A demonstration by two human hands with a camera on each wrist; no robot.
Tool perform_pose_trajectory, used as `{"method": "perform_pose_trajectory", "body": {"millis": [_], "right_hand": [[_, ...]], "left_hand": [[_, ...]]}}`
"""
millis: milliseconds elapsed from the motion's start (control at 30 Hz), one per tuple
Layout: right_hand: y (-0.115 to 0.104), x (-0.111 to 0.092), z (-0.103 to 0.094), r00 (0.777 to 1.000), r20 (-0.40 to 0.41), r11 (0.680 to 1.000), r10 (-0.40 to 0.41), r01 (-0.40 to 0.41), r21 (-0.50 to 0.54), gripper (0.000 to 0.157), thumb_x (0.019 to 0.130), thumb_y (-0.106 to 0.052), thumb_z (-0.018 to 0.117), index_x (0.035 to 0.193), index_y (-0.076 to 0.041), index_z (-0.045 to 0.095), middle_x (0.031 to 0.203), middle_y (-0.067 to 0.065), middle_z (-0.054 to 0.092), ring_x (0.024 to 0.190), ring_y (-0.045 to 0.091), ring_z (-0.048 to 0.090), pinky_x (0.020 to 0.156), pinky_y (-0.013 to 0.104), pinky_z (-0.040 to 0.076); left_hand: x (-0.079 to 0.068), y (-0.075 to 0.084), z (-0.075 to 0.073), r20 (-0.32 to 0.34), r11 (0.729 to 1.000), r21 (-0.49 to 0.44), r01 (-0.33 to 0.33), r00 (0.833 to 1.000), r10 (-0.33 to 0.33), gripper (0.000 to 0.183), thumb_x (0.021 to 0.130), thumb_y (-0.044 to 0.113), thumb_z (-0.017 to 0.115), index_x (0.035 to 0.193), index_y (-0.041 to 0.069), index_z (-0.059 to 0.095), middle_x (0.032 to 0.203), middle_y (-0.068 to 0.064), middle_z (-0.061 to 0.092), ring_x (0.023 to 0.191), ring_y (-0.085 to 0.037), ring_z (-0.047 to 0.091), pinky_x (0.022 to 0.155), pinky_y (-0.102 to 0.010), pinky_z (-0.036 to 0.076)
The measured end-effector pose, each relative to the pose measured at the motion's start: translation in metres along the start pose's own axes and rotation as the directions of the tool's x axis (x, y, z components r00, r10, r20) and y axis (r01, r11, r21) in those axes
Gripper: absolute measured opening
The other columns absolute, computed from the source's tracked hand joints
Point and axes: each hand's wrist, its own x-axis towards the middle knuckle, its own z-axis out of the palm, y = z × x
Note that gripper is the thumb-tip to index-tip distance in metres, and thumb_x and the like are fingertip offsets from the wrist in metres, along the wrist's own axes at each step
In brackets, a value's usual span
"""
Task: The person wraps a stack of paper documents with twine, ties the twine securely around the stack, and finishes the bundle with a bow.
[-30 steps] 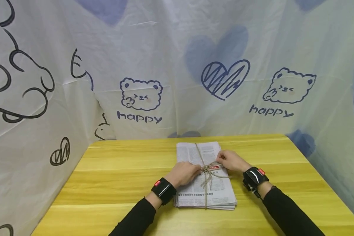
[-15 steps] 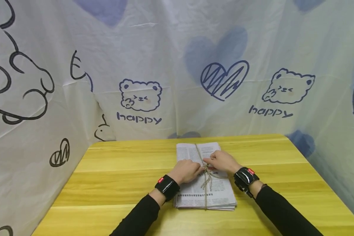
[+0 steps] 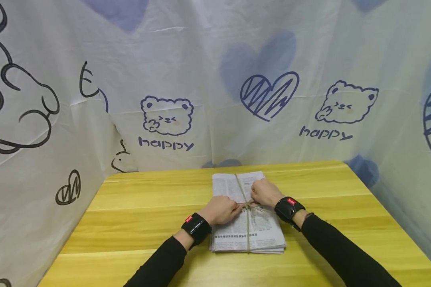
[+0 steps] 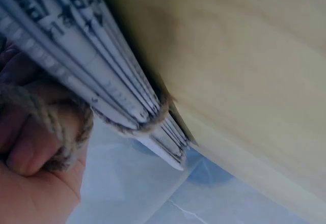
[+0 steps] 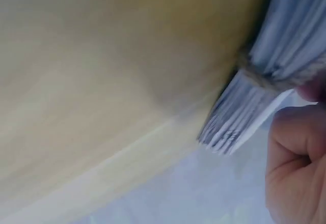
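A stack of folded newspapers (image 3: pixel 233 239) lies on the table, bound lengthwise and crosswise with brown twine (image 3: pixel 248 235). The twine's knot (image 3: pixel 248 205) sits near the middle of the top sheet, between the two hands. From the left, my left hand (image 3: pixel 220 210) grips the twine by the knot; in the left wrist view a loop of twine (image 4: pixel 56 127) wraps over its curled fingers. My right hand (image 3: pixel 267 193) pinches twine just right of the knot, its fingers curled in the right wrist view, partly cut off by the frame edge.
Yellow wood-grain table (image 3: pixel 147 223) surrounds the stack on all sides. Behind and at both sides hangs a pale printed cloth (image 3: pixel 215 79) with bears and hearts. Each wrist wears a black strapped camera band (image 3: pixel 196 228).
My right hand first moved left toward the knot, then took hold of twine there. The loose twine ends that hung below the knot are now drawn up. The stack stays put.
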Motion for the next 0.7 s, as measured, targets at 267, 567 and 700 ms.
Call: {"method": "perform_pose_trajectory", "body": {"millis": [267,567,700], "right_hand": [[0.006,0.003,0.004,1.0,0.009,1.0,0.002,-0.002,0.016,0.041,0.081,-0.007,0.058,0.051,-0.021,0.035,0.049,-0.011,0.026,0.046,0.007,0.03,0.046,0.023,0.023],[0.004,0.006,0.002,0.999,0.035,0.996,0.03,-0.033,0.084,0.046,0.09,-0.011,0.058,0.05,-0.019,0.036,0.049,-0.01,0.027,0.045,0.008,0.028,0.047,0.023,0.024],[0.007,0.002,-0.008,0.989,0.144,0.971,0.041,-0.073,0.226,0.044,0.102,-0.027,0.053,0.06,-0.014,0.047,0.055,-0.006,0.037,0.047,0.01,0.033,0.051,0.025,0.03]], "left_hand": [[-0.011,-0.006,0.001,-0.001,0.999,0.016,-0.029,1.0,0.029,0.042,0.101,0.031,0.05,0.061,0.021,0.05,0.053,0.008,0.045,0.05,-0.009,0.044,0.049,-0.026,0.036],[-0.018,-0.01,-0.004,0.029,0.998,0.054,-0.012,1.0,0.011,0.036,0.102,0.035,0.05,0.07,0.021,0.059,0.059,0.006,0.054,0.054,-0.01,0.051,0.052,-0.027,0.043],[-0.016,-0.018,-0.01,0.01,0.998,-0.06,0.018,1.0,-0.017,0.034,0.101,0.039,0.053,0.079,0.018,0.067,0.068,0.004,0.064,0.06,-0.009,0.056,0.057,-0.027,0.046]]}}
